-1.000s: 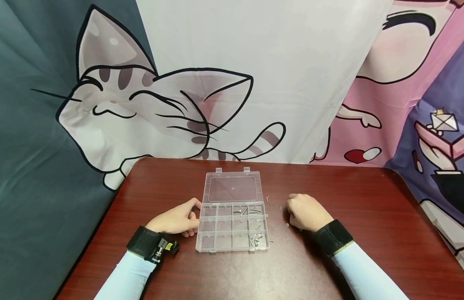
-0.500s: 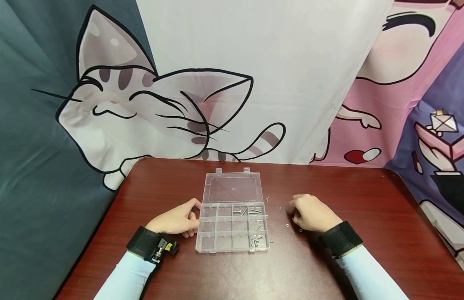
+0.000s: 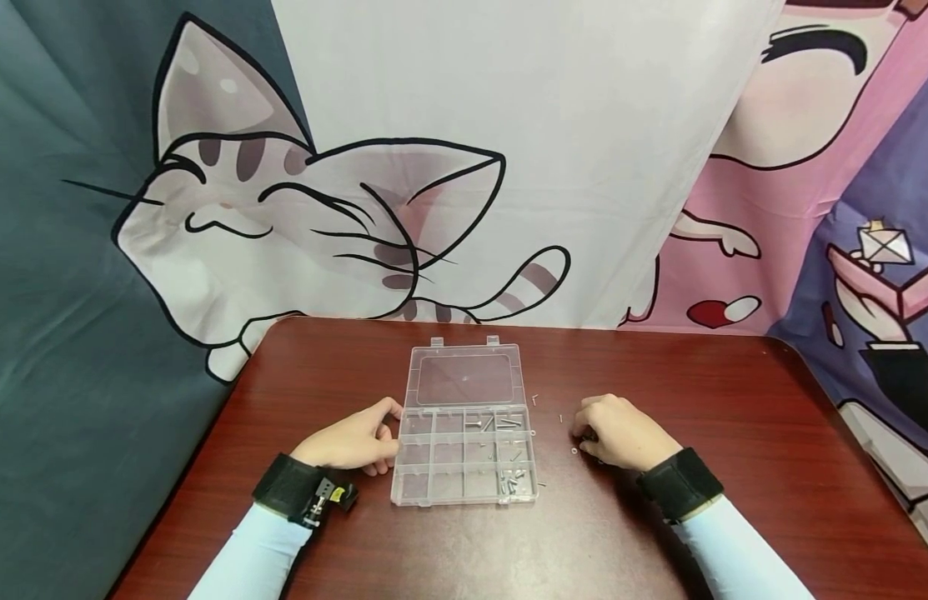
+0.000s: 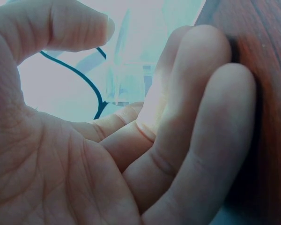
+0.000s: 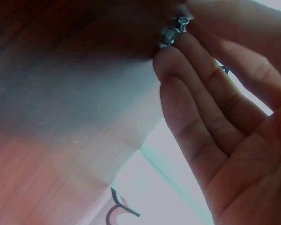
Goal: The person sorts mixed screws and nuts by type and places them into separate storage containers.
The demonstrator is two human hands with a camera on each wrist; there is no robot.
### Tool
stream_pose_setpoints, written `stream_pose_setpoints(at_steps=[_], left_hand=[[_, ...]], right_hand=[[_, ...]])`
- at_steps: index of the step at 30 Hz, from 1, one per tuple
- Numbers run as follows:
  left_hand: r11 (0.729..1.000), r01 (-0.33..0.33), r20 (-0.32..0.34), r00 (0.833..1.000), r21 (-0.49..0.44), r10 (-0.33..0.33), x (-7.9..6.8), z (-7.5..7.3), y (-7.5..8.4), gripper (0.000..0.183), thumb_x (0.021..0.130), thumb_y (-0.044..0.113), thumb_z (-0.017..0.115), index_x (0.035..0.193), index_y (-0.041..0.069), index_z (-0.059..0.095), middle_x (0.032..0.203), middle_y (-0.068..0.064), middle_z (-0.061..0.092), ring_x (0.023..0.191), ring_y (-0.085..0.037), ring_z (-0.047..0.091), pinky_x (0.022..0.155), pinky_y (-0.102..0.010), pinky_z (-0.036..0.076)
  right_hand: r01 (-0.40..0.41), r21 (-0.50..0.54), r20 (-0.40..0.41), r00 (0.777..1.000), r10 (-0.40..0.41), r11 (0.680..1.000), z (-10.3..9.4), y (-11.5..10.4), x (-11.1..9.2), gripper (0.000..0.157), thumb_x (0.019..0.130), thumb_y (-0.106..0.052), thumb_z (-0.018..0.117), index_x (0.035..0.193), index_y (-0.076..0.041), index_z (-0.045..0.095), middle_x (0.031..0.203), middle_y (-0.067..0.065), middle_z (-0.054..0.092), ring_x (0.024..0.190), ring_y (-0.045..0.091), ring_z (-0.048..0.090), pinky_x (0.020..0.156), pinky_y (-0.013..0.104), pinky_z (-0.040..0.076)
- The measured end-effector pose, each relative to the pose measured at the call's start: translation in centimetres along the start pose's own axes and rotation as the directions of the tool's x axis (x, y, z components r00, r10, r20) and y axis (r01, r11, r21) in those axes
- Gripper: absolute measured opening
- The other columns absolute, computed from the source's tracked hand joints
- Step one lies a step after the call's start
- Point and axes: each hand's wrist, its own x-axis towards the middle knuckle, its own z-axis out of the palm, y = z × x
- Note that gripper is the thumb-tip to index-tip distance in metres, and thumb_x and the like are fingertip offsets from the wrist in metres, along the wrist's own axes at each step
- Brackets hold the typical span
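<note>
A clear plastic compartment box (image 3: pixel 446 481) lies with its lid (image 3: pixel 466 377) opened back. My left hand (image 3: pixel 351 437) holds the box's left side, thumb and curled fingers at its edge; in the left wrist view the clear plastic shows between them. My right hand (image 3: pixel 629 433) is low over the table, to the right of the box, with its fingers bent. At its fingertips the right wrist view shows a small screw (image 5: pixel 182 22) and a hex nut (image 5: pixel 169 36). Screws (image 3: pixel 511 482) lie in several right-hand compartments, while the left ones look bare.
Loose on the brown table (image 3: pixel 464 550), between box and right hand, are a small screw (image 3: pixel 534 400), a thin pin-like piece (image 3: pixel 560 418) and a nut (image 3: pixel 574 451). Another small piece (image 3: pixel 542 484) lies by the box's lower right corner. A printed cloth (image 3: pixel 599 167) hangs behind.
My right hand lifts slightly right, then comes back down and left, covering a nut that showed beneath it half a second ago. My left hand and the box stay put.
</note>
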Motion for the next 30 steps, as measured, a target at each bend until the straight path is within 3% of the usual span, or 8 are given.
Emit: stream_pose_setpoints(at_steps=[4, 7, 11, 16, 20, 25, 30], left_hand=[[1.0, -0.002, 0.005, 1.0, 0.0, 0.002, 0.0, 0.0, 0.0, 0.047, 0.088, 0.014, 0.058, 0.13, 0.003, 0.041, 0.072, -0.01, 0.061, 0.065, -0.023, 0.066, 0.058, -0.036, 0.055], [1.0, -0.006, 0.007, 1.0, 0.004, 0.006, 0.0, -0.1, 0.1, 0.047, 0.088, 0.014, 0.058, 0.131, 0.002, 0.041, 0.072, -0.011, 0.061, 0.065, -0.024, 0.066, 0.058, -0.036, 0.055], [1.0, -0.007, 0.002, 1.0, 0.007, 0.007, 0.0, -0.1, 0.1, 0.047, 0.088, 0.015, 0.058, 0.131, 0.002, 0.041, 0.071, -0.01, 0.061, 0.064, -0.023, 0.065, 0.058, -0.036, 0.055], [1.0, -0.008, 0.004, 1.0, 0.005, 0.008, 0.0, 0.0, 0.0, 0.047, 0.088, 0.015, 0.058, 0.131, 0.002, 0.041, 0.071, -0.01, 0.061, 0.064, -0.023, 0.066, 0.058, -0.036, 0.055], [1.0, -0.005, 0.002, 1.0, 0.001, 0.005, -0.1, -0.1, 0.0, 0.048, 0.088, 0.014, 0.058, 0.131, 0.002, 0.041, 0.071, -0.01, 0.061, 0.065, -0.023, 0.065, 0.058, -0.036, 0.055], [1.0, -0.001, 0.003, 1.0, -0.002, 0.001, -0.1, -0.1, 0.0, 0.048, 0.088, 0.014, 0.058, 0.132, 0.003, 0.041, 0.071, -0.01, 0.061, 0.065, -0.024, 0.066, 0.058, -0.036, 0.055], [1.0, -0.002, 0.002, 1.0, -0.003, 0.002, 0.0, 0.0, 0.0, 0.048, 0.088, 0.014, 0.057, 0.131, 0.003, 0.041, 0.071, -0.009, 0.061, 0.065, -0.023, 0.066, 0.058, -0.036, 0.055]], right_hand=[[-0.016, -0.001, 0.005, 1.0, 0.016, 1.0, -0.1, -0.4, 0.3, 0.019, 0.069, 0.0, 0.073, 0.074, -0.018, 0.069, 0.074, -0.009, 0.061, 0.068, 0.005, 0.054, 0.061, 0.027, 0.05], [-0.057, 0.004, 0.013, 0.998, 0.057, 0.998, -0.1, -0.8, 0.6, 0.023, 0.066, 0.003, 0.069, 0.067, -0.019, 0.064, 0.066, -0.011, 0.054, 0.062, 0.006, 0.047, 0.054, 0.027, 0.044], [-0.106, -0.01, 0.025, 0.994, 0.107, 0.994, 0.5, -1.0, 1.0, 0.026, 0.062, 0.002, 0.066, 0.062, -0.021, 0.054, 0.061, -0.012, 0.041, 0.057, 0.009, 0.038, 0.049, 0.025, 0.035], [-0.123, -0.057, -0.022, 0.992, 0.122, 0.991, 0.9, -1.3, 1.6, 0.024, 0.06, -0.003, 0.065, 0.065, -0.022, 0.051, 0.065, -0.012, 0.041, 0.057, 0.009, 0.04, 0.05, 0.025, 0.036], [-0.082, -0.044, -0.074, 0.994, 0.079, 0.996, 0.2, -2.2, 2.7, 0.025, 0.06, -0.008, 0.065, 0.064, -0.025, 0.048, 0.069, -0.012, 0.041, 0.059, 0.007, 0.042, 0.051, 0.024, 0.038], [0.05, 0.026, -0.113, 0.993, -0.047, 0.998, -0.5, -4.2, 5.0, 0.025, 0.06, -0.008, 0.062, 0.063, -0.028, 0.047, 0.069, -0.015, 0.04, 0.063, 0.002, 0.041, 0.052, 0.02, 0.038], [0.176, 0.075, -0.14, 0.976, -0.164, 0.982, -0.5, -6.6, 7.2, 0.021, 0.062, -0.007, 0.062, 0.068, -0.025, 0.051, 0.072, -0.013, 0.041, 0.063, 0.0, 0.041, 0.054, 0.017, 0.038]])
